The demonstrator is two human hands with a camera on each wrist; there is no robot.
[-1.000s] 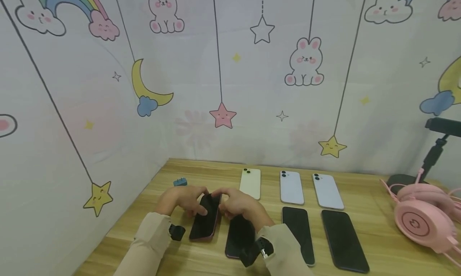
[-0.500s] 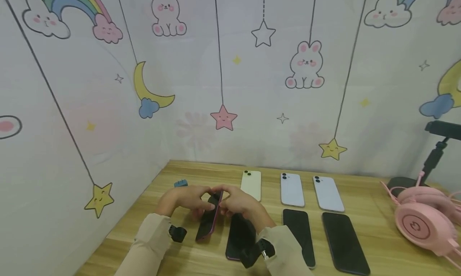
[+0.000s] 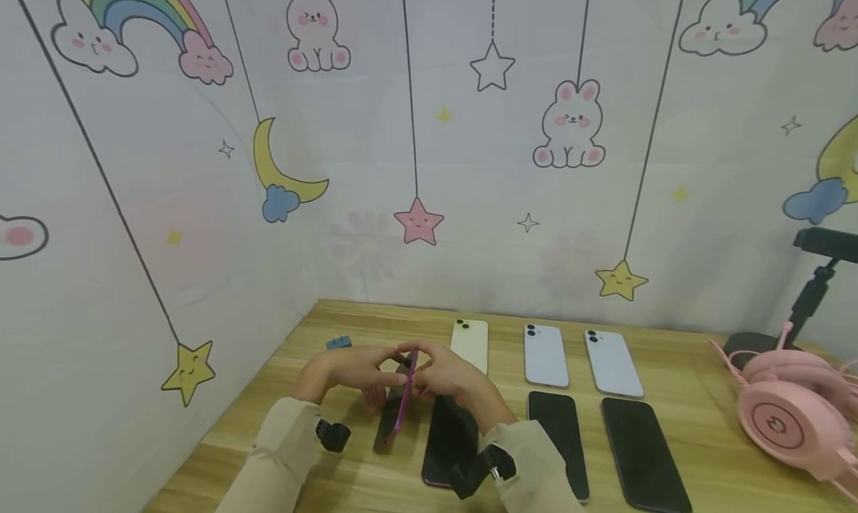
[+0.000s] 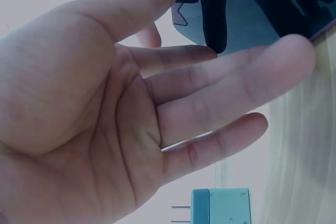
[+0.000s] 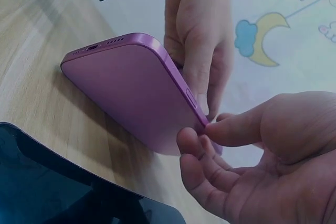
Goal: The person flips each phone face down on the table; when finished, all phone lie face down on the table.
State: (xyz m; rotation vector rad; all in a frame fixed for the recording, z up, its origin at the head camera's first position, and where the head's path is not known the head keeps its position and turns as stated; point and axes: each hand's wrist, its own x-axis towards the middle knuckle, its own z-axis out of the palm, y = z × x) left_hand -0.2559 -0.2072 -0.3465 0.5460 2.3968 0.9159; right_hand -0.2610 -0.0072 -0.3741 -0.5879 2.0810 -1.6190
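Fingers point(image 5: 236, 129) of my right hand point(image 5: 286, 156) pinch one purple phone point(image 5: 121, 87); my left hand point(image 4: 121, 103) is spread. Six other phones point(image 3: 643, 450) lie flat.

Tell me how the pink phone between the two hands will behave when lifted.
The pink phone will probably stay stiff, being a flat slab with straight sides. Its smooth-looking back may make it slippery. Tilted up from the table now, it would likely drop flat if let go.
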